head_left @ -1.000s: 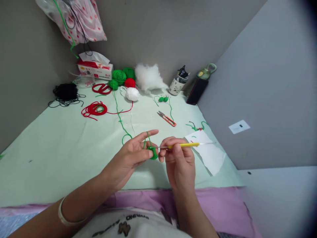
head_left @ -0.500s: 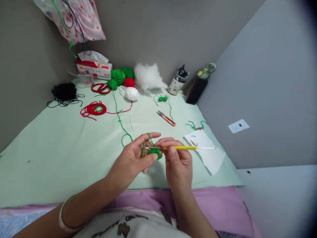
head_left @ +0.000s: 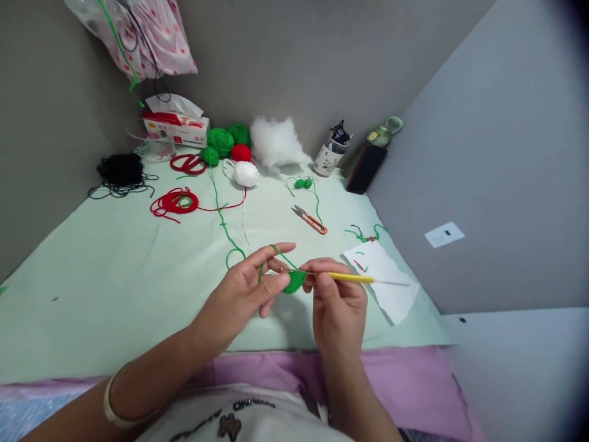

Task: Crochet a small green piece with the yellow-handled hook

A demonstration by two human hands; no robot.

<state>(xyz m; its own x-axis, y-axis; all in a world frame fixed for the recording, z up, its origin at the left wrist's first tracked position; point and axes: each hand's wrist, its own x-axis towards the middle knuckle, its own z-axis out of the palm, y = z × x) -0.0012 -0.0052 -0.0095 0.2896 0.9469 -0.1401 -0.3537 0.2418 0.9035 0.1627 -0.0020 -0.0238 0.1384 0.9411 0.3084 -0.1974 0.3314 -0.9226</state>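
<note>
Between thumb and fingers, my left hand (head_left: 239, 291) pinches a small green crochet piece (head_left: 295, 282). Green yarn (head_left: 283, 255) runs over its raised index finger down to the piece. My right hand (head_left: 339, 301) is closed on a crochet hook with a yellow handle (head_left: 352, 278); the hook's metal shaft points left and lies along the top of the green piece. Whether a loop sits on the hook's tip is too small to tell. The working yarn trails back over the table to a small green yarn ball (head_left: 210, 156).
Behind my hands lie orange thread snips (head_left: 309, 220), small green crocheted bits (head_left: 302, 183), red yarn (head_left: 175, 201), red scissors (head_left: 188, 164), black yarn (head_left: 120, 170), white stuffing (head_left: 278, 144) and a tissue box (head_left: 177, 129). White paper (head_left: 384, 279) with yarn scraps lies at right, near a phone (head_left: 367, 169).
My right hand and the hook have shifted slightly right and the hook's back end has dipped. The green piece has turned, showing more of its flat side.
</note>
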